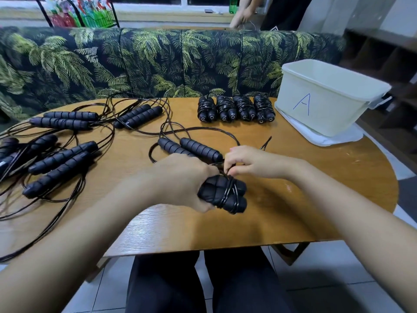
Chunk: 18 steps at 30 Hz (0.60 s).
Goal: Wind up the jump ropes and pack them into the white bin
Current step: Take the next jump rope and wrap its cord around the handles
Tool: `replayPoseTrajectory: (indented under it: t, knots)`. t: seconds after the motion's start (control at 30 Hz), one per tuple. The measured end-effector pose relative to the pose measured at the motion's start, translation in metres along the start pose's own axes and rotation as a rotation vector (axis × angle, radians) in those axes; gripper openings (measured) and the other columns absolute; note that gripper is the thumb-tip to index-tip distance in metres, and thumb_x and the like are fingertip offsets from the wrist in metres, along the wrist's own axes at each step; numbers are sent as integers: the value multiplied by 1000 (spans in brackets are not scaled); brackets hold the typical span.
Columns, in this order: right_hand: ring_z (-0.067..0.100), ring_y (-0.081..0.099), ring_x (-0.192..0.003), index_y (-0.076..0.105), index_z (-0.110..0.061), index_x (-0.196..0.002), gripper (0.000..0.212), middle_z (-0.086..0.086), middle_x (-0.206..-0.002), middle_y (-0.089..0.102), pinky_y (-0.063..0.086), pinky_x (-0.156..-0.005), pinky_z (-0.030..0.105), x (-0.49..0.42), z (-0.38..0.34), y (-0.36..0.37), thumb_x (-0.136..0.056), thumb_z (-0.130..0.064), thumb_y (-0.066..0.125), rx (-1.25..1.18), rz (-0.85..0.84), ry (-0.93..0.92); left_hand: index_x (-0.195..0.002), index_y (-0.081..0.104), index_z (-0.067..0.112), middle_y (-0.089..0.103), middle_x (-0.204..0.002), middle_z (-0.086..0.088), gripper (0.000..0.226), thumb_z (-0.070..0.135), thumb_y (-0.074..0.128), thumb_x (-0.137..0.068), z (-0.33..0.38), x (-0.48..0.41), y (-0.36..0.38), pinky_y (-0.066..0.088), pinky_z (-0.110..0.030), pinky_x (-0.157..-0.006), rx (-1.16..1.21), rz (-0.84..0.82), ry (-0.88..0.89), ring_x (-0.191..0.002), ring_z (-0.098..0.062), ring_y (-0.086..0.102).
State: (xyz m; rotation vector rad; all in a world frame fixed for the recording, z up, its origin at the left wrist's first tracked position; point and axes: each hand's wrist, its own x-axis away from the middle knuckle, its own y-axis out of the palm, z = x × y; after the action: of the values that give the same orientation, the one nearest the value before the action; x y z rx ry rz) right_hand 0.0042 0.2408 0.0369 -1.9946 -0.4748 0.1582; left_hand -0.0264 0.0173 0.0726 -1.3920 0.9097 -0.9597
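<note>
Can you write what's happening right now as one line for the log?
step: winding rope | left hand: grips handle pair | right hand: pinches cord | wound bundles: four beside white bin

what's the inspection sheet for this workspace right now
surface: wooden table, rounded right end
job's things: four wound ropes in a row beside the white bin marked A, contents unseen; unwound ropes at left
clutter: white flat piece under the bin
grips: left hand holds a handle pair; right hand pinches its cord at the wraps
cables: loose cords tangled at left, running out of frame
surroundings: palm-print sofa behind; another person's hand beyond it; green bottle by the window
</note>
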Motion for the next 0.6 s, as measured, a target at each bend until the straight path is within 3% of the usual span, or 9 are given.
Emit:
replayPoseTrajectory:
  t: [0.07, 0.13, 0.27, 0.4, 0.5, 0.6]
  knots:
    - [0, 55, -89, 54, -39, -79, 18, -18, -85, 61, 22, -116, 41, -7, -7, -10, -96, -35, 54, 145, -56, 11, -90, 44, 26, 56, -76, 9, 32, 54, 54, -77, 8, -2, 1, 29, -27, -51, -278, 78, 25, -68, -17, 53]
    - [3, 57, -86, 55, -36, -79, 17, -13, -86, 64, 21, -114, 33, -11, -16, -16, -96, -38, 53, 247, -63, 29, -98, 50, 22, 62, -89, 6, 32, 49, 51, -79, 11, -5, 6, 31, -28, -57, -423, 59, 10, -81, -21, 61]
    - [11, 56, -75, 60, -27, -84, 27, -10, -79, 64, 36, -81, 31, -13, -34, -12, -101, -39, 42, 376, 71, 108, -106, 50, 15, 63, -98, 2, 29, 36, 55, -86, 12, -14, 17, 32, -31, -60, -554, 1, -177, -85, -21, 62]
    - [13, 48, -61, 57, -23, -81, 30, -9, -61, 50, 36, -63, 34, -6, -50, -3, -102, -31, 38, 197, 260, 218, -105, 50, 15, 62, -98, 2, 33, 39, 58, -83, 0, -20, 27, 34, -30, -59, -391, 100, -430, -84, -22, 63]
    - [20, 50, -64, 57, -21, -81, 28, -5, -62, 52, 43, -65, 40, 1, -60, 21, -101, -29, 39, 27, 424, 219, -103, 51, 15, 63, -93, 0, 36, 43, 60, -81, -14, -21, 29, 35, -29, -60, -150, 226, -591, -86, -28, 64]
    - [14, 50, -58, 53, -20, -80, 27, -4, -64, 54, 44, -64, 39, 7, -63, 47, -102, -26, 40, -216, 531, 184, -91, 54, 19, 55, -73, 7, 41, 53, 65, -71, -21, -23, 29, 38, -29, -61, 231, 278, -639, -77, -28, 58]
